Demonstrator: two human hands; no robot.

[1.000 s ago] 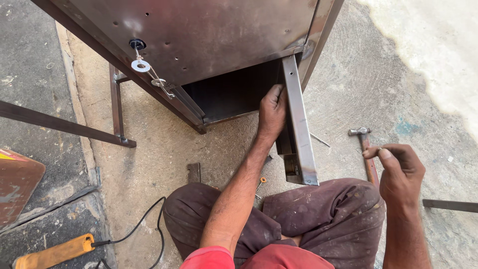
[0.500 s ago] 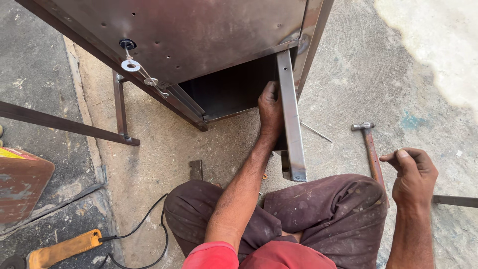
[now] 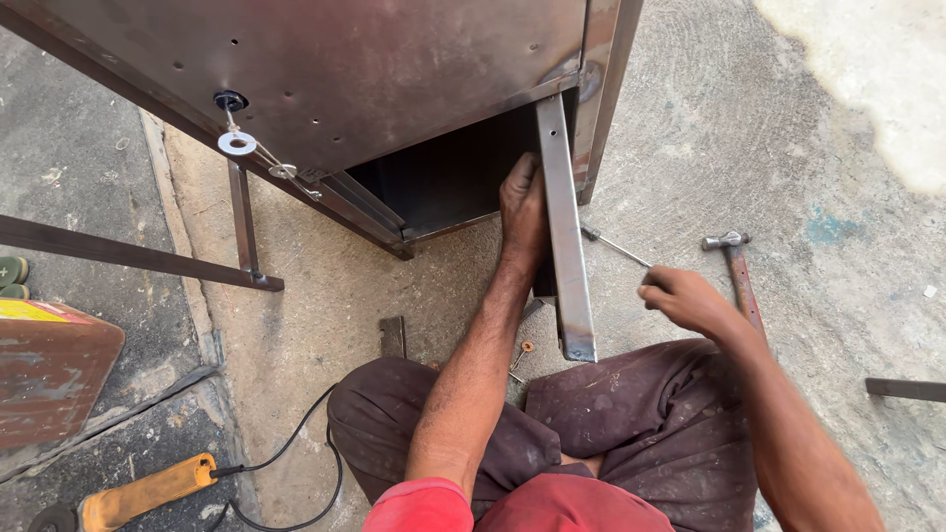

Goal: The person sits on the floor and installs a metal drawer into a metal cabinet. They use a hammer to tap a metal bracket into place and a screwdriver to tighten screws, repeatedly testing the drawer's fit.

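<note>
Flat steel bar point(image 3: 565, 246), left hand point(image 3: 522, 212) apparently gripping.

Bright even daylight, soft shadows; sunlit glare patch on concrete floor point(image 3: 867, 89) top right; focus sharp.

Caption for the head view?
Left hand braces metal bar; right hand reaches beside hammer.
</note>
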